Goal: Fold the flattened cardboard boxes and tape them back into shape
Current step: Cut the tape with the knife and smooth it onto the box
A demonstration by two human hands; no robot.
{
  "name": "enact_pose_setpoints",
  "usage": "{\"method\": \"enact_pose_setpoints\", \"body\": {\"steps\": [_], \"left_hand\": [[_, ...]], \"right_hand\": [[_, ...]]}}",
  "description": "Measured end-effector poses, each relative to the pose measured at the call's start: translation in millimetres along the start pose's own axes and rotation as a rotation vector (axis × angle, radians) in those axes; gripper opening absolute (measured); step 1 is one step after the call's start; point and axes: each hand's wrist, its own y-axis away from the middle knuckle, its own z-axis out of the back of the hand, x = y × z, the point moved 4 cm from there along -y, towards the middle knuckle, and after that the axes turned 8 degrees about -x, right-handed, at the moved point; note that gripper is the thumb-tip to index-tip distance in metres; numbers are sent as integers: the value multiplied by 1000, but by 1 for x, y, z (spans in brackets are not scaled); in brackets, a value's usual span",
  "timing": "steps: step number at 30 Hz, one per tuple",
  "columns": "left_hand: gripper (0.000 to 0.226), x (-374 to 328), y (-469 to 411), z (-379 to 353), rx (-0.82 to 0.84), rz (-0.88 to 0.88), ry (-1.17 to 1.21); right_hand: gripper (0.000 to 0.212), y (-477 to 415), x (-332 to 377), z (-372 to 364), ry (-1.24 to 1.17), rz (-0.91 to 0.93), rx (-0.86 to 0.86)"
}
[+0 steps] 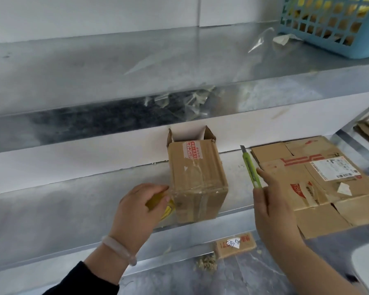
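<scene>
left hand (136, 211): fingers (158, 189) curled round the yellow tape roll (158, 204), held to the box (197, 179) corner, likely running tape over the seam. right hand (273, 207) pinches the green cutter (250, 167), blade out, probably to cut the tape. the box stands on the shelf (73, 199), far flaps open, inside hidden. flattened boxes (320, 179) lie just right of it. blue basket (332, 24) above: yellowish contents, unclear.

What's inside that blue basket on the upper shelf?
Through the holes of the blue basket, yellow and brownish pieces show. What they are is unclear; the basket's walls and the picture's edge hide the rest.
</scene>
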Motion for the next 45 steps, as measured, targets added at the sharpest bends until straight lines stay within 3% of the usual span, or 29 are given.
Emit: {"method": "enact_pose_setpoints", "body": {"steps": [4,7,17,25,34,39,43,45], "left_hand": [[8,2,-4,0,18,1,62],[6,2,-7,0,35,-51,79],[5,-3,-11,2,14,-153,140],[7,5,-13,0,7,-101,108],[7,10,-8,-3,-32,-39,118],[6,10,0,-6,-67,-39,140],[4,32,1,-5,-61,-20,50],[5,43,-1,-3,-48,-17,-34]], "right_hand": [[51,68,69,-6,122,269,271],[72,101,85,-33,233,323,407],[97,115,96,-75,546,179,322],[109,119,93,-84,617,153,313],[106,116,92,-90,633,174,300],[90,102,75,-82,598,124,299],[82,115,76,-65,441,374,351],[65,115,76,-46,262,543,165]]}}
